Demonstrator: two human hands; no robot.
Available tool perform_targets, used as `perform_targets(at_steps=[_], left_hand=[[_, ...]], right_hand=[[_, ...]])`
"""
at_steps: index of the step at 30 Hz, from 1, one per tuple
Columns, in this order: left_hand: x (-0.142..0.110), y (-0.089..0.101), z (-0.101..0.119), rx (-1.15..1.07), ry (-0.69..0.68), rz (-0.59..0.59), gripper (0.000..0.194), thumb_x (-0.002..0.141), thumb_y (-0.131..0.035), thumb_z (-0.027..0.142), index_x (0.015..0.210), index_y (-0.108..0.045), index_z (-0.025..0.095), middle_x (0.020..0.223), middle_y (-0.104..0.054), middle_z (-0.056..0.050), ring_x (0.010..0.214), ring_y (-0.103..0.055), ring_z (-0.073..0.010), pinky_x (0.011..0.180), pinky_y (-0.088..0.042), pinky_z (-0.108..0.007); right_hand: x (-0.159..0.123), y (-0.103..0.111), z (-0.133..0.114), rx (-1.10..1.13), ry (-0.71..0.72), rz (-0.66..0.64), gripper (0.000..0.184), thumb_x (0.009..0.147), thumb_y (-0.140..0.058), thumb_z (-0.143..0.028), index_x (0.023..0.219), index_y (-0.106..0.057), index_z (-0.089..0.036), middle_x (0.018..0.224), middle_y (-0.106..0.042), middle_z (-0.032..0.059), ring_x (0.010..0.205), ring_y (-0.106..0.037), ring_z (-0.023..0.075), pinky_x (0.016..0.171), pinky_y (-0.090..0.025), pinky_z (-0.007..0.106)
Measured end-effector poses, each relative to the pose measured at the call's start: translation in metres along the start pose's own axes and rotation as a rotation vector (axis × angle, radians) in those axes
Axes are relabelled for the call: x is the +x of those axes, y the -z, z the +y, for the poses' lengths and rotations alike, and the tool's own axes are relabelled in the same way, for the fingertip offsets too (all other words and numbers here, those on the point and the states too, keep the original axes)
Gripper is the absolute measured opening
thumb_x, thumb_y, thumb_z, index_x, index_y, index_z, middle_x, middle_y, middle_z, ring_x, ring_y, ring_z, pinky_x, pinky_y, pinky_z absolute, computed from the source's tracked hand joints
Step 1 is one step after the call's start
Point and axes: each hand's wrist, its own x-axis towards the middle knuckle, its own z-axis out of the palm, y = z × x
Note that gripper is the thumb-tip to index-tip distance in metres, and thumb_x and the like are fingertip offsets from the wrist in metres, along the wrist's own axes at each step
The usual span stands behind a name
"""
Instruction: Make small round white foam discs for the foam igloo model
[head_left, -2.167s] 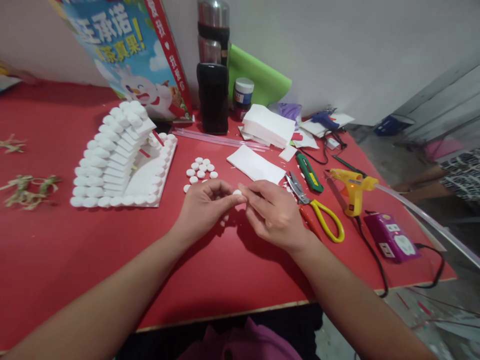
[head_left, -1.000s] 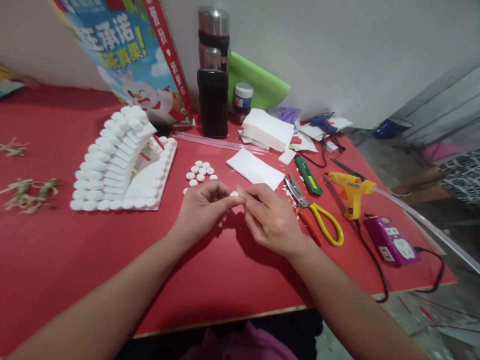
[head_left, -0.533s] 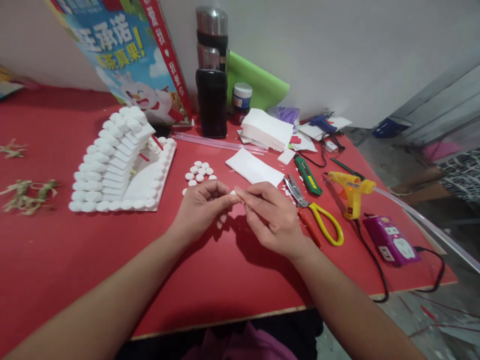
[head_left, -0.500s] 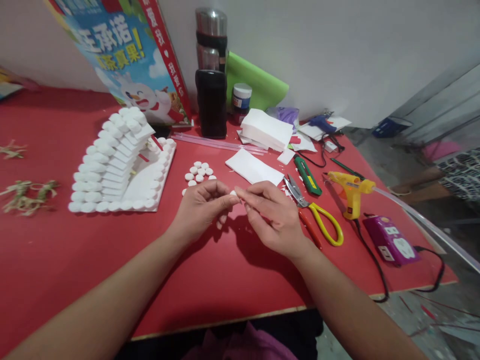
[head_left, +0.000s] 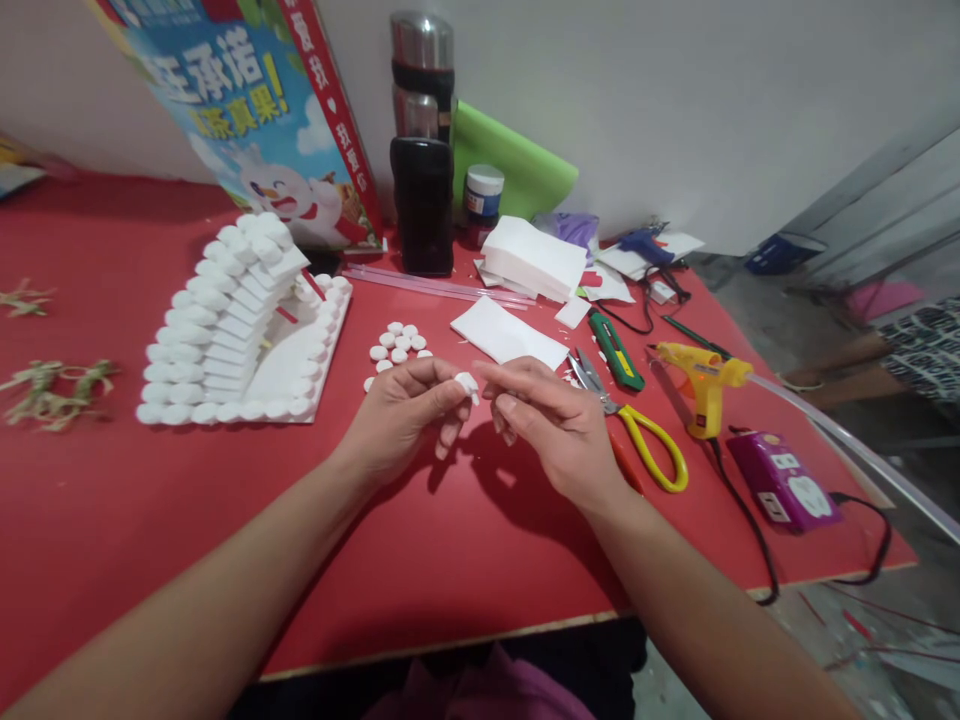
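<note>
My left hand [head_left: 397, 410] pinches a small white round piece [head_left: 467, 384] between thumb and fingertips. A ragged white flap hangs from the piece's right side. Just right of it my right hand [head_left: 559, 425] is held with fingers stretched out and thumb apart, with nothing visible in them. Behind my left hand several white round discs [head_left: 400, 342] lie loose on the red table [head_left: 420, 560]. Further left stands a white stepped model [head_left: 244, 325], edged with rows of similar discs.
Scissors with yellow and red handles [head_left: 652, 450], a green utility knife [head_left: 616, 350], a yellow glue gun [head_left: 701, 375] and a purple power box [head_left: 780, 480] lie to the right. White sheets [head_left: 510, 332], clear sticks [head_left: 442, 287] and a dark bottle [head_left: 424, 205] are behind. A person's arm [head_left: 847, 385] shows far right.
My right hand has drawn slightly right, away from my left, and its fingers have opened out. More of the white piece now shows, with a flap hanging from it.
</note>
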Motion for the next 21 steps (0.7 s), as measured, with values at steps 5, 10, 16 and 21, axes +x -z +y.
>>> perform_targets(at_steps=[5,10,16,21], left_hand=[[-0.002,0.001,-0.002,0.046,-0.016,0.047,0.022,0.084,-0.083,0.031,0.078,-0.068,0.017,0.063,-0.068,0.002,0.041,-0.057,-0.0078,0.037,-0.048,-0.017],[-0.005,-0.002,0.001,0.19,-0.033,0.088,0.022,0.078,-0.086,0.03,0.082,-0.067,0.018,0.06,-0.068,0.002,0.042,-0.061,-0.0147,0.035,-0.052,-0.024],[-0.003,-0.005,0.0,0.22,-0.106,0.176,0.028,0.072,-0.09,0.027,0.085,-0.068,0.018,0.061,-0.07,0.003,0.044,-0.064,-0.0134,0.042,-0.055,-0.022],[-0.003,-0.004,-0.001,0.241,-0.139,0.227,0.03,0.07,-0.092,0.027,0.087,-0.07,0.017,0.063,-0.07,0.003,0.042,-0.062,-0.0113,0.041,-0.053,-0.021]], right_hand=[[0.0,-0.003,-0.01,-0.251,0.125,0.003,0.038,0.099,-0.059,-0.012,0.128,-0.076,-0.031,0.106,-0.07,0.0051,0.094,-0.068,0.0172,0.079,-0.058,0.035],[0.0,-0.005,-0.009,-0.332,0.123,0.026,0.026,0.097,-0.065,-0.014,0.118,-0.075,-0.027,0.104,-0.07,0.0045,0.09,-0.068,0.0165,0.08,-0.06,0.035],[0.0,-0.012,-0.003,-0.449,0.167,0.07,0.025,0.098,-0.063,-0.013,0.118,-0.071,-0.026,0.107,-0.072,0.0058,0.089,-0.068,0.0153,0.073,-0.059,0.031],[-0.002,-0.013,0.0,-0.463,0.185,0.057,0.027,0.099,-0.059,-0.011,0.12,-0.07,-0.024,0.108,-0.072,0.0055,0.087,-0.068,0.0141,0.076,-0.059,0.031]])
